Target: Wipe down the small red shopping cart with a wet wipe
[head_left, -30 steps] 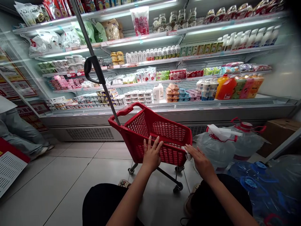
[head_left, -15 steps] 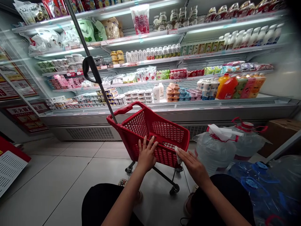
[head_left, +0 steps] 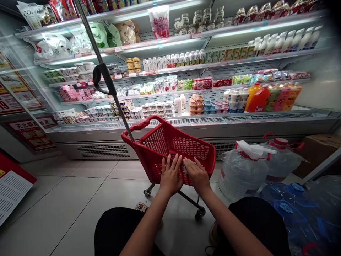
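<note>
Both hands are flat on the near wall of the red basket trolley [head_left: 170, 149], which stands on the tiled floor [head_left: 80, 192] in front of the chilled shelves [head_left: 186, 121]. The left hand [head_left: 170, 175] lies open, fingers spread and pressed against the mesh, clamped on nothing. The right hand [head_left: 196, 174] is right beside it, palm down on the same wall, with a scrap of white cloth [head_left: 184, 170] peeking out under its fingers; whether it grips the cloth, I can't tell. The trolley's grey pull handle [head_left: 106, 80] rises up and to the left. To the right, big water jugs [head_left: 245, 170] with red caps sit on the floor, one with a white rag on top. Up on the shelves, a red and white hanging bag [head_left: 159, 22] reads 益多优. At far left, a red sign [head_left: 30, 133] carries Chinese writing too blurred to read.
</note>
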Demonstrator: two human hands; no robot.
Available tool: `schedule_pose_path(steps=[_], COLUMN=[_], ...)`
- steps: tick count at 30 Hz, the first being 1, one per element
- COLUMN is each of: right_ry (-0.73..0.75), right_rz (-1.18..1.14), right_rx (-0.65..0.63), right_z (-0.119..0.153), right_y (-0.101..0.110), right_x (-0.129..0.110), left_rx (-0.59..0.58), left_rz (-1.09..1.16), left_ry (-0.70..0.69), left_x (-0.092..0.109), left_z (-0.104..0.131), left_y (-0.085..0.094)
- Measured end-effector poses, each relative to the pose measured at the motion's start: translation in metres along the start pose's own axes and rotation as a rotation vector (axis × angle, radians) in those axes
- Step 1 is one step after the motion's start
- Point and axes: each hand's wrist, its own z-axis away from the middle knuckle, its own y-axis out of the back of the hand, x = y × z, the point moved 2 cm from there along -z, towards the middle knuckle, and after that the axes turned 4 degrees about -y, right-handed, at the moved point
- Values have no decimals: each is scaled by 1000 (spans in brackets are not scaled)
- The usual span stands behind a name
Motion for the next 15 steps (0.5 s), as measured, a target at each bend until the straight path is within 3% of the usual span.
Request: schedule_pose_path(steps=[5, 12, 15], right_ry=[52, 0, -45], right_rz=[-8, 27, 55], right_rx=[-24, -1, 11], right_z=[-9, 53, 72], right_y=[-4, 35, 41], right_x=[-6, 52, 69], left_rx=[-6, -18, -28], left_rz=[-27, -8, 1], left_ry=[25, 20, 14], left_x=[-4, -3, 0], left_z=[1, 5, 2], left_y=[0, 3, 3])
